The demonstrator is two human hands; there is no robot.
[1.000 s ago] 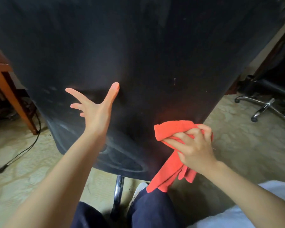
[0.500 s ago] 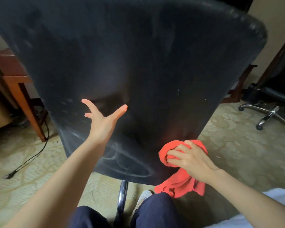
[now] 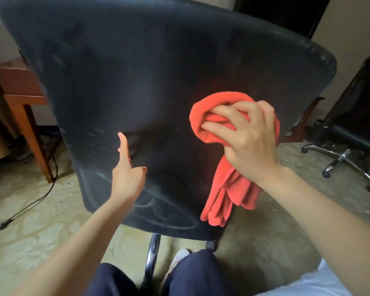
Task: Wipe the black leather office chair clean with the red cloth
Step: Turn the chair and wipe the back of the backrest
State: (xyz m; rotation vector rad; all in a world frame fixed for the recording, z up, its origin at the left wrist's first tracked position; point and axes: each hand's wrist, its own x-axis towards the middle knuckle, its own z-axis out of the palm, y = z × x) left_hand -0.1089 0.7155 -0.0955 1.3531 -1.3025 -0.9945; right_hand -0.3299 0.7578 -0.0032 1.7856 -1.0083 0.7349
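Observation:
The black leather office chair (image 3: 137, 77) fills the view, its dusty backrest tilted toward me on a chrome stem. My right hand (image 3: 248, 137) grips the bunched red cloth (image 3: 224, 184) and presses it against the right middle of the backrest; the cloth's loose end hangs down below my wrist. My left hand (image 3: 127, 174) touches the backrest lower left of centre, one finger straight up and the thumb out to the right. Pale dust smears curve across the bottom of the backrest.
A wooden desk (image 3: 24, 97) stands at the left with a black cable (image 3: 30, 204) trailing over the patterned floor. A second office chair with a chrome star base (image 3: 344, 159) is at the right. My dark-trousered legs (image 3: 179, 276) are below the chair.
My right hand has carried the cloth up from the backrest's lower edge to its right middle. My left hand's fingers have drawn in. The view has pulled back, showing the chair's top edge.

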